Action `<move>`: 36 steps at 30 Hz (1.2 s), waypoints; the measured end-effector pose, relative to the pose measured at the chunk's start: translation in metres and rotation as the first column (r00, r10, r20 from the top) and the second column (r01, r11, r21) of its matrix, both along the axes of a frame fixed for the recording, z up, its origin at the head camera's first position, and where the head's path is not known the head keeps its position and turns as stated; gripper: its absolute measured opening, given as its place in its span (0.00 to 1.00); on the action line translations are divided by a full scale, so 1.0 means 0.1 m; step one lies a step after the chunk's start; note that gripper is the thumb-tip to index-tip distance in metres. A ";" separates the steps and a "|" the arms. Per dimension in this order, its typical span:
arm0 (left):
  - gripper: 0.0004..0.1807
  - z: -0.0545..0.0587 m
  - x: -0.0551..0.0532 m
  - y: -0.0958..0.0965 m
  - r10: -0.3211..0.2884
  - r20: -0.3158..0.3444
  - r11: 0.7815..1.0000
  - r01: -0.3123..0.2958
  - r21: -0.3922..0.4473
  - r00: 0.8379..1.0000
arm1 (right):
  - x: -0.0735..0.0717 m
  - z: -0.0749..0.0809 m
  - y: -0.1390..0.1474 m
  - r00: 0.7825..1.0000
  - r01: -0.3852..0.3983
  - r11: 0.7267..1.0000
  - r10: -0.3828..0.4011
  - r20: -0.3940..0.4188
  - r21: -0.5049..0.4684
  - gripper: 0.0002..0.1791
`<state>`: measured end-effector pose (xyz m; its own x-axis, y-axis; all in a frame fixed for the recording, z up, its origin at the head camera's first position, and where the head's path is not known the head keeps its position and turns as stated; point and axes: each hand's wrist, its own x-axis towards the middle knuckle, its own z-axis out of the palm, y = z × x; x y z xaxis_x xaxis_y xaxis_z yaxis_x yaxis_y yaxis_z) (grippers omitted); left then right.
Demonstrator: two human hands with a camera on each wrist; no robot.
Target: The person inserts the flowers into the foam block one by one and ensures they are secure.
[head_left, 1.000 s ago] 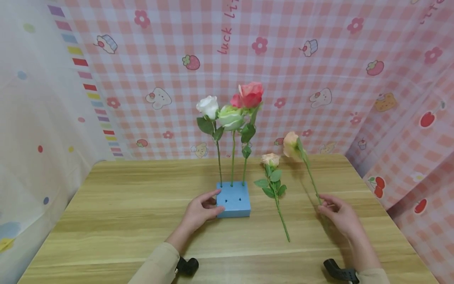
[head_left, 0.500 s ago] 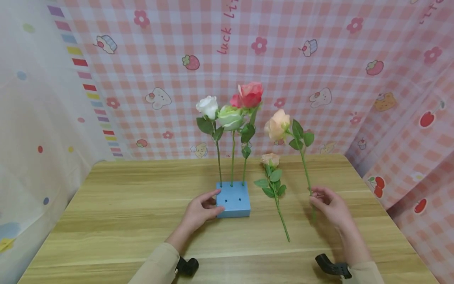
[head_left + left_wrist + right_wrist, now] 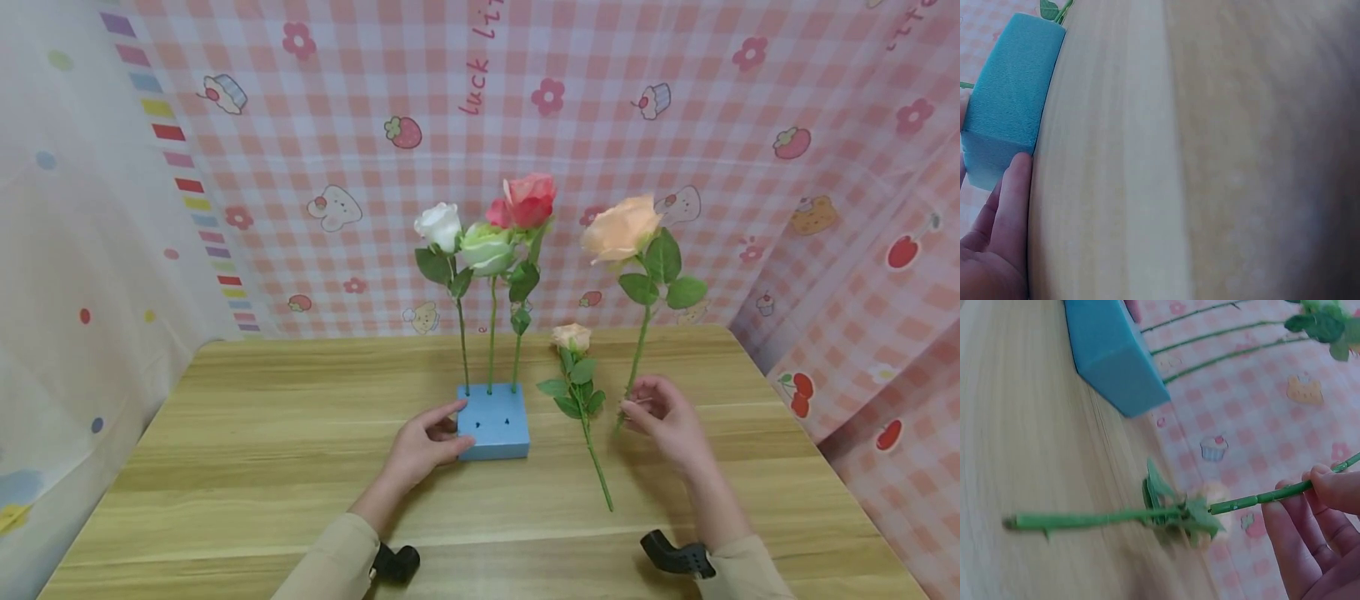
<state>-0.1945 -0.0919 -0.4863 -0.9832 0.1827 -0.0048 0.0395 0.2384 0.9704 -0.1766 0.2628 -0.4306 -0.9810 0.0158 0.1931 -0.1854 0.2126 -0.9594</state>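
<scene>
In the head view a blue foam block (image 3: pixel 492 423) sits on the table, with two small marked holes on its top. A white rose (image 3: pixel 439 226), a green rose (image 3: pixel 488 248) and a red-pink rose (image 3: pixel 528 202) stand upright in its back row. My left hand (image 3: pixel 422 446) holds the block's left side between thumb and fingers. Off to the right, my right hand (image 3: pixel 667 421) pinches the lower stem of a peach rose (image 3: pixel 622 229), bloom up and slightly tilted. Its cut stem end pokes out past the fingertips in the right wrist view.
A smaller peach rose (image 3: pixel 573 337) lies on the wooden table (image 3: pixel 262 467) between the block and my right hand, its stem toward me. Behind the table hangs a pink checked cloth (image 3: pixel 360 125). Black wrist mounts (image 3: pixel 396 564) sit at both sleeves.
My right hand has moved left toward the block with the peach rose, whose bloom has risen and turned upright. The left hand and block have stayed put.
</scene>
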 end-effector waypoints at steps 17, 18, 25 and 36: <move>0.30 0.01 0.01 0.01 0.009 0.010 1.000 -0.009 -0.009 1.000 | -0.06 0.11 -0.63 0.988 -0.147 0.989 0.147 -0.045 0.008 0.14; 0.30 0.00 0.00 0.00 0.008 0.008 1.000 -0.008 -0.011 1.000 | -0.06 0.11 -0.67 0.987 -0.155 0.988 0.155 -0.048 0.011 0.14; 0.30 -0.02 -0.02 -0.02 -0.009 -0.003 1.000 0.009 -0.011 1.000 | -0.13 0.10 -0.91 0.969 -0.231 0.972 0.234 -0.079 0.048 0.15; 0.30 -0.05 -0.04 -0.01 -0.003 0.010 1.000 0.002 0.011 1.000 | -0.24 0.07 -1.24 0.953 -0.261 0.959 0.274 -0.126 0.114 0.13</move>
<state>-0.1985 -0.0928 -0.4911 -0.9826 0.1852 -0.0131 0.0299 0.2272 0.9734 -0.2008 0.1387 -0.4232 -0.9100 -0.2687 0.3157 -0.3780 0.2254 -0.8979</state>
